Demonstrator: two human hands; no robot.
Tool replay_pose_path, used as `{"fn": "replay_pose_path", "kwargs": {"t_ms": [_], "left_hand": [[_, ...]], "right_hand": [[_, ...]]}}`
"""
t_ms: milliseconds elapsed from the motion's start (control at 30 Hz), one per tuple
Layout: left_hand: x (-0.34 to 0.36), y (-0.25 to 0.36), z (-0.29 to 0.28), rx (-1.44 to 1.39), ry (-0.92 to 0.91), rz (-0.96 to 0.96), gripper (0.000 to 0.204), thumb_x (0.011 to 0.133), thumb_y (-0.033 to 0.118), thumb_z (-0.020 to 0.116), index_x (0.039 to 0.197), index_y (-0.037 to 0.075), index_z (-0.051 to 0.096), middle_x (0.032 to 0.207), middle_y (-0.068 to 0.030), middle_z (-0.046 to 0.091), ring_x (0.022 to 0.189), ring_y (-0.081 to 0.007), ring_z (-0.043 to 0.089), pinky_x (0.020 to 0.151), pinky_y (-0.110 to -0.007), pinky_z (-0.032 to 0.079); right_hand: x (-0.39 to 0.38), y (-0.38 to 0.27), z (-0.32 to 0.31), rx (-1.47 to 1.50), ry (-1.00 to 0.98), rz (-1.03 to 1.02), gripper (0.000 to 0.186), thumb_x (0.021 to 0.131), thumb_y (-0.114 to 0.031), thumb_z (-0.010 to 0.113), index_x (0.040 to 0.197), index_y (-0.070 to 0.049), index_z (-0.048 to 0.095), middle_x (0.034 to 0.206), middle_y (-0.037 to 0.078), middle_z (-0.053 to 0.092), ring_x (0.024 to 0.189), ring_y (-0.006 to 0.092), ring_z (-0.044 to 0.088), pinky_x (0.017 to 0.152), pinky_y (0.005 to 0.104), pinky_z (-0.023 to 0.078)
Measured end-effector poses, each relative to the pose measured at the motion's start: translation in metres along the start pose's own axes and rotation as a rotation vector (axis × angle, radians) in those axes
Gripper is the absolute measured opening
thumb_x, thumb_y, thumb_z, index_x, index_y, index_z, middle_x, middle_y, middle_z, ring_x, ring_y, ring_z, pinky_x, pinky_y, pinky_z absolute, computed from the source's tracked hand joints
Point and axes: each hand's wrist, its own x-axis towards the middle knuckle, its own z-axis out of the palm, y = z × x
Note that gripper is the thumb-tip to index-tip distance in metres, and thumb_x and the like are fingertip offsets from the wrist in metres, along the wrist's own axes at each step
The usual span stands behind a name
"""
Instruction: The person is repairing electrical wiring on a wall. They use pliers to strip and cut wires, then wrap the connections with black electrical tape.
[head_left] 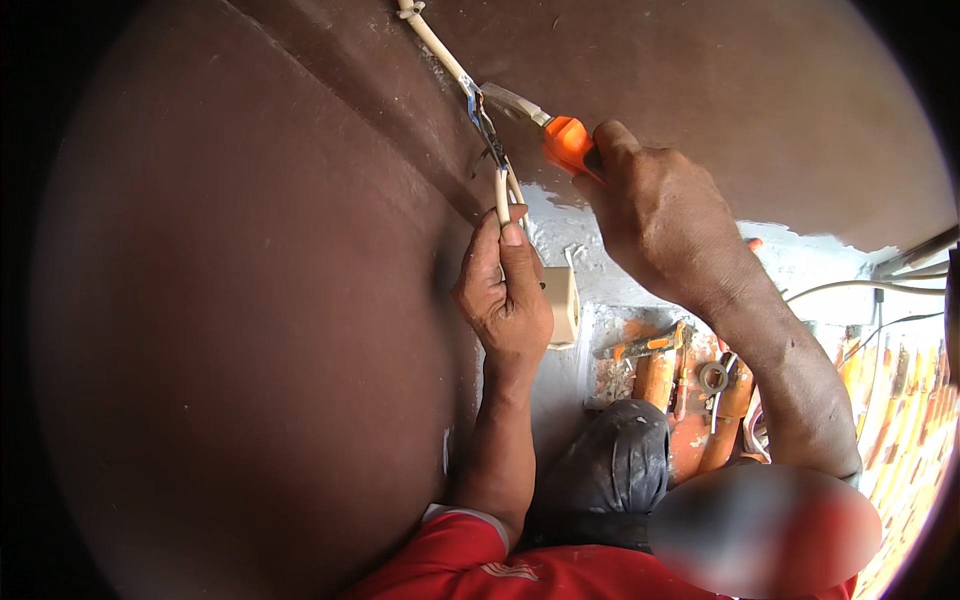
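Overhead, hands work a bared wire joint
Left hand [507,300] pinches the cream sheathed cable [502,195] taut; right hand [655,215] grips the orange-handled knife [545,125], steadying its blade against the joint

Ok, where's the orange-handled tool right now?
In the head view, the orange-handled tool sits top centre, gripped by the right hand, its blade against the white cable that the left hand pinches.

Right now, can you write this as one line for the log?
left hand: pinches white cable | right hand: grips orange-handled screwdriver | tip: at bared wires | surface: brown wall
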Motion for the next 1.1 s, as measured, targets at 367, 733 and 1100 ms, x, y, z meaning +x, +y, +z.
{"fn": "replay_pose_path", "kwargs": {"t_ms": [367,733,1100], "left_hand": [[0.002,-0.011,0.006,0.159,0.025,0.041,0.025,0.112,0.006,0.062,0.131,-0.007,0.071,0.101,-0.016,0.075,0.086,-0.0236,0.07,0.075,-0.038,0.055],[0.006,-0.028,0.03,0.318,0.086,0.405,0.03,0.102,-0.003,0.072,0.131,-0.006,0.071,0.082,-0.0142,0.066,0.074,-0.0295,0.063,0.069,-0.045,0.051],[0.013,-0.043,0.044,0.384,0.089,0.41,0.028,0.102,0.0,0.073,0.129,-0.007,0.071,0.082,-0.0147,0.067,0.077,-0.0314,0.067,0.071,-0.047,0.052]], "right_hand": [[-0.017,-0.009,0.009,0.24,-0.017,0.155,0.027,0.109,-0.024,0.068,0.116,0.002,0.063,0.083,0.03,0.075,0.082,0.0522,0.075,0.073,0.0577,0.06],[-0.023,-0.022,-0.013,0.159,-0.11,0.124,0.033,0.113,-0.029,0.063,0.116,0.003,0.067,0.076,0.011,0.07,0.07,0.0165,0.073,0.064,0.0376,0.056],[0.017,-0.028,-0.083,0.394,-0.571,0.086,0.033,0.107,-0.026,0.068,0.117,0.006,0.071,0.084,0.013,0.079,0.073,0.0191,0.081,0.059,0.0326,0.059]]}}
